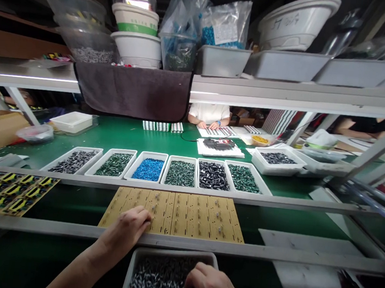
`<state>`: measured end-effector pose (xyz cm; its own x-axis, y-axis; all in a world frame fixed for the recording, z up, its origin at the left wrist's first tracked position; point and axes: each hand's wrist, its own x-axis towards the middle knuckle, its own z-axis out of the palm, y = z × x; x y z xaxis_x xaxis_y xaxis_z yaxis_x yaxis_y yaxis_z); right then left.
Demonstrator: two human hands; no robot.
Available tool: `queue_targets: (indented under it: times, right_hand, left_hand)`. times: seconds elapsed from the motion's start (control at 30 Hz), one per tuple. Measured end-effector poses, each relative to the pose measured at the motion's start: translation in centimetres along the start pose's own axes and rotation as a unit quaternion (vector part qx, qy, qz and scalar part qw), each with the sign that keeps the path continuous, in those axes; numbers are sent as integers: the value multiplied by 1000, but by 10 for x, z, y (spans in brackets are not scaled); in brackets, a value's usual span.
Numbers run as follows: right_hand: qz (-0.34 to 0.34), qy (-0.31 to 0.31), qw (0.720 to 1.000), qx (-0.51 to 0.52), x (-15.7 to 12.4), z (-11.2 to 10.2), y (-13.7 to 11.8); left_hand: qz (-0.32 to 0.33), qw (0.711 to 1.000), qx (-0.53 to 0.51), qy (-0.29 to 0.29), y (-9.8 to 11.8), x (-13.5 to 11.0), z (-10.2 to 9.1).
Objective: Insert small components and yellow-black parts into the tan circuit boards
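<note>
My left hand (pixel 133 220) is over the lower left part of a tan circuit board (pixel 192 215), its fingers curled together. Whatever its fingertips hold, if anything, is too small or hidden to name. Small grey parts stand upright in a few spots on the board, which lies between two metal rails. Below the front rail is a white tray (pixel 128 274) full of small, shiny dark components (pixel 157 282). My right hand (pixel 210 285) dips into the right side of this tray, fingers bent inward. Its fingertips are partly hidden among the components.
Behind the rear rail (pixel 292 203) stands a row of white trays with components, including blue ones (pixel 148 169). A populated board (pixel 4 193) lies at left between the rails. Tubs and bins (pixel 223 61) crowd the overhead shelf. Across the table sits a person (pixel 209 113).
</note>
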<state>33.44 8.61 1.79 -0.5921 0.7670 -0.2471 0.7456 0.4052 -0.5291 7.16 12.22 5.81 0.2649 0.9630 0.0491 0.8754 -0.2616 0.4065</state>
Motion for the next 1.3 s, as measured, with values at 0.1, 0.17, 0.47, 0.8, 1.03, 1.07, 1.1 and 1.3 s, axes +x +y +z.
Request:
queue_targets:
  times: [0.1,0.17,0.47,0.8,1.03,1.07,1.1,1.3]
  right_hand:
    - [3,0,1000,-2,0,0,-1]
    - [3,-2,1000,-7,0,-2,-2]
    - [15,-10,999,-41,-2,-9,-12]
    - [8,45,996,-81,-7,-6,-14]
    - [5,48,998,-30,-6,-8,-15]
    - [4,53,998,-23,-6,-6,-14]
    - [2,59,998,-15,-6,-5,-14]
    - [-20,105,994,24,-7,-5,-16]
  left_hand:
    - [25,1000,4,-9,-2,1,-4]
    - [38,999,7,-15,-4,3,-6]
    - [58,997,45,12,-2,2,2]
    - [87,996,-25,14,-21,-4,-4]
    - [98,995,-19,9,-18,1,-4]
    - [101,995,-17,8,-18,1,-4]
    - [103,995,-16,7,-18,2,-3]
    - [99,995,-23,7,-17,1,-2]
